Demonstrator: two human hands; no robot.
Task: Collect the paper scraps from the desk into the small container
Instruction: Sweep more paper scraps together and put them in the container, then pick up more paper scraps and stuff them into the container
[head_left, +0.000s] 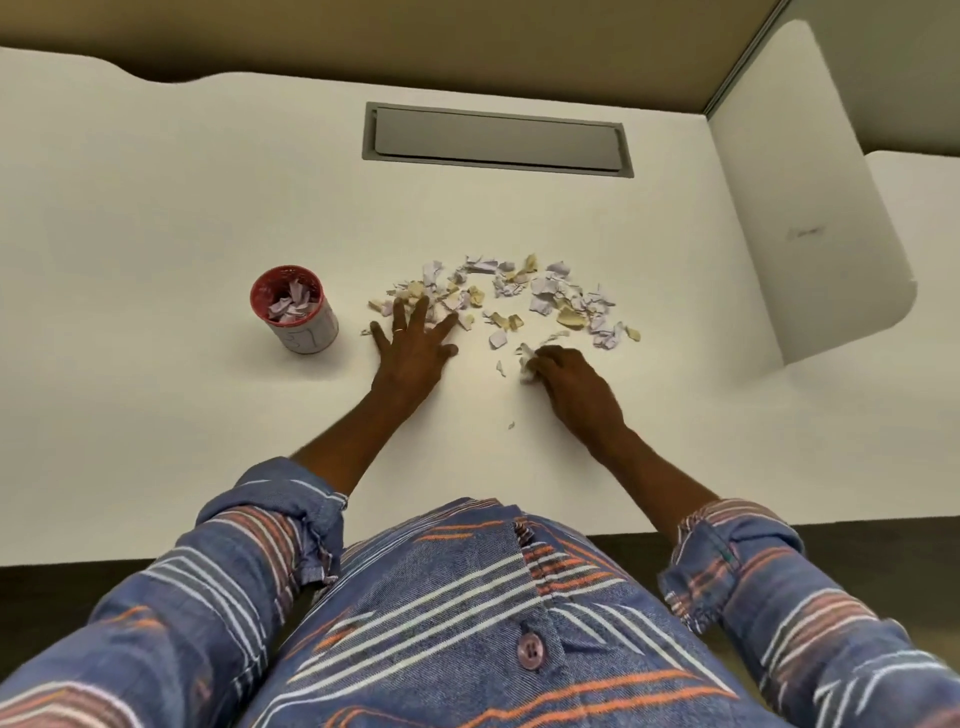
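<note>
A loose heap of white, lilac and beige paper scraps (524, 299) lies on the white desk (156, 218). To its left stands a small container (295, 310) with a red rim, partly filled with scraps. My left hand (413, 345) lies flat with fingers spread, its fingertips touching the left edge of the heap. My right hand (569, 382) is curled and grips a few white scraps at the heap's near edge. A few stray bits (501, 368) lie between my hands.
A grey cable hatch (496, 139) is set into the desk behind the heap. A white partition panel (810, 208) stands at the right. The desk's front edge runs just in front of my torso.
</note>
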